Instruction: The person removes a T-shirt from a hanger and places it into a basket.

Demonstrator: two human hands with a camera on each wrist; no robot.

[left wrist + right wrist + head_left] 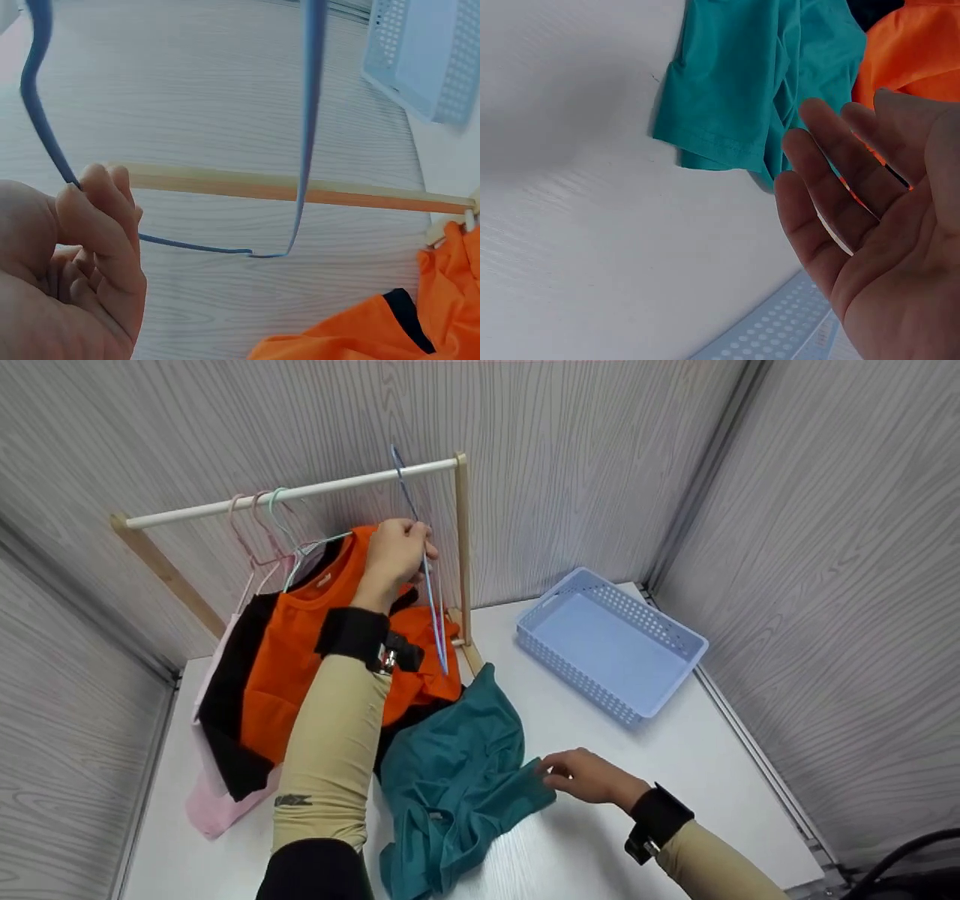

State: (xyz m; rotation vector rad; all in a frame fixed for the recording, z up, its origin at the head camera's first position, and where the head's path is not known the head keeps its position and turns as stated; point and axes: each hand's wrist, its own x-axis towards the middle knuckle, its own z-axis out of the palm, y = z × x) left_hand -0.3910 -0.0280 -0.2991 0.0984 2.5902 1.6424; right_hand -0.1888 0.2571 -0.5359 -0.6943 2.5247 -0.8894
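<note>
My left hand [399, 551] pinches a blue clothes hanger [435, 619] near its neck, with the hook up at the rack's white rail [337, 489]. No garment is on this hanger; its thin frame shows clearly in the left wrist view. Below, a teal shirt [457, 780] lies crumpled on the white table. My right hand [589, 776] hovers by the shirt's sleeve, fingers relaxed and slightly bent, and the right wrist view shows an empty palm. An orange shirt [289, 660] hangs on the rack to the left of my left hand.
Pink and mint hangers [276, 510] carry black, pink and orange clothes at the rack's left. More orange fabric [424, 652] lies under the rack's right end. A light blue perforated basket [611, 649] stands at the right, near the wall.
</note>
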